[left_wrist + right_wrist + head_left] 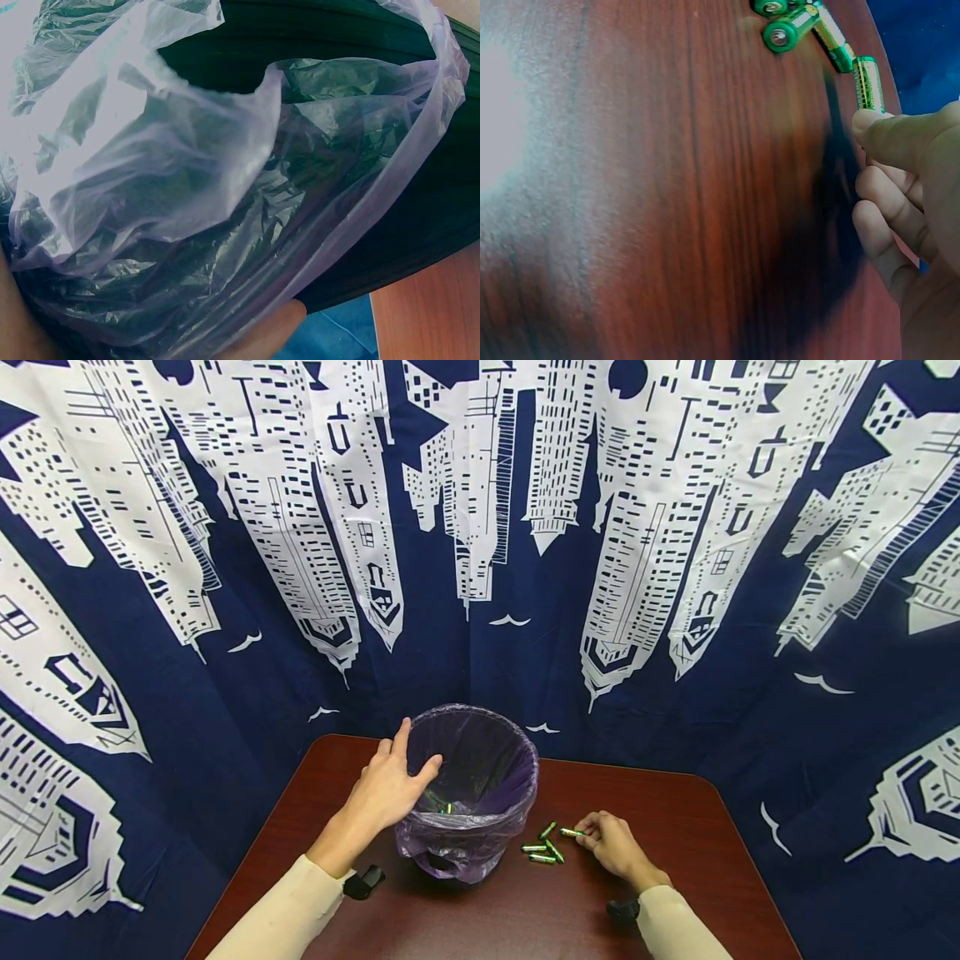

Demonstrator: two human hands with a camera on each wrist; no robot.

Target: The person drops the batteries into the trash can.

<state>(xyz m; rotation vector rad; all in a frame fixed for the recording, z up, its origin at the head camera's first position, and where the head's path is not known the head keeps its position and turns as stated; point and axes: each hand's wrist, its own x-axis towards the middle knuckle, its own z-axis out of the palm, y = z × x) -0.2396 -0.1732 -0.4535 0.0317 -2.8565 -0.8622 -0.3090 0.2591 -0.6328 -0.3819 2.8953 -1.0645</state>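
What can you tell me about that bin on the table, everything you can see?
The bin is round and dark, looking greenish up close, with a wide mouth facing up. A thin, see-through purplish plastic bag lines it, folded over the rim and hanging wrinkled outside. It stands on the reddish-brown table, apparently upright, and the person's left hand touches its bag-covered rim. Something small and bright shows inside, too small to name.

Navy curtain printed with upside-down white skyscrapers
It hangs around the far, left and right sides of a glossy, reddish-brown table.
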